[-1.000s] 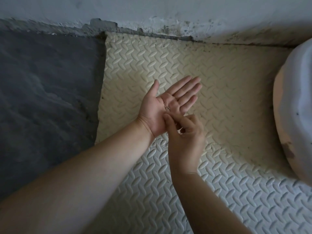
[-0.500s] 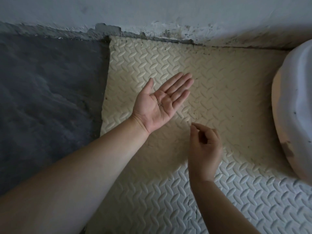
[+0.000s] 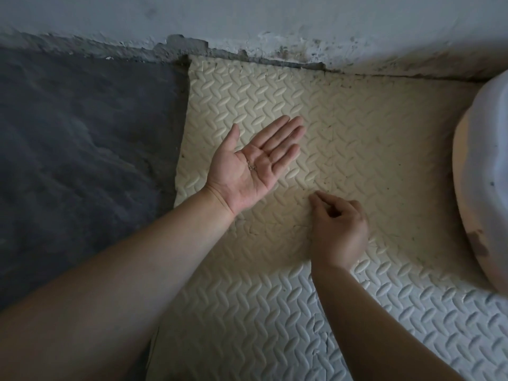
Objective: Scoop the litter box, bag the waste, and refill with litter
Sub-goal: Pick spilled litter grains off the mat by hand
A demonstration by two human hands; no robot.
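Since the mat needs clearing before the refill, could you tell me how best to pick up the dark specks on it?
Probably pinch each speck from straight above with thumb and forefinger tips, as the right hand is poised: they are tiny and lie flat on the ribbed foam mat, offering no side to grasp.

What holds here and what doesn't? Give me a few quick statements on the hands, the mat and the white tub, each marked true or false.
1. The left hand lies palm up, fingers straight. True.
2. A few small grains sit in its palm. True.
3. The right hand holds a scoop. False: no scoop; its curled fingertips pinch down at the foam mat.
4. The white tub is at the left edge. False: it is at the right edge.
5. Dark floor lies left of the mat. True.
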